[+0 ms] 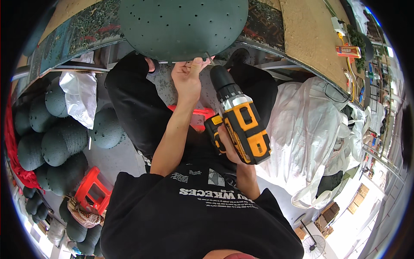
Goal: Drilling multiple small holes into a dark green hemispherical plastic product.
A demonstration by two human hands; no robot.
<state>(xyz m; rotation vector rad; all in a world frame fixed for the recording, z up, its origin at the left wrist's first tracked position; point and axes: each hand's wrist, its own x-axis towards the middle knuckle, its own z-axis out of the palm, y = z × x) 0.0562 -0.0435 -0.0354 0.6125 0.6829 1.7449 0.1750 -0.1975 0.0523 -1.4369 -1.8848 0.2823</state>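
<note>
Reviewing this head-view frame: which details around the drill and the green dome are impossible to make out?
- Drill bit tip: the left hand covers where it meets the green dome.
- Dome's far side: cut off by the top edge.
- Trigger finger of the right hand: hidden behind the yellow drill.
- Small items on the bench: too small.

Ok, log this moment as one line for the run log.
left hand: steadies rim of green dome | right hand: grips yellow cordless drill | bit at dome edge | person seated at workbench

A workshop: stacked green domes [60, 138], cordless drill [241, 121], board workbench [306, 39].
</note>
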